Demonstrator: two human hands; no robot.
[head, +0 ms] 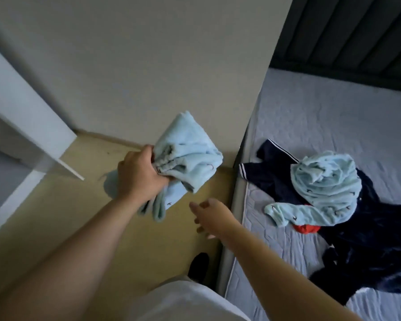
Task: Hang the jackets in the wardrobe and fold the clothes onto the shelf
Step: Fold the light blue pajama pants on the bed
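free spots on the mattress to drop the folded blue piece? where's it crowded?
Bare mattress lies between the clothes pile and the dark headboard, and in the near strip beside the right hand. The middle right is crowded: light blue garment on dark navy clothes, over a red item. The left hand holds the folded blue garment.

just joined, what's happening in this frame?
A person stands beside a bed, sorting clothes. The left hand grips a bunched light blue fleece garment, held up over the floor in front of a beige panel. The right hand is open and holds nothing. On the mattress a second light blue fleece piece lies crumpled on top of dark navy clothes, with something red showing underneath. Nothing looks folded yet.
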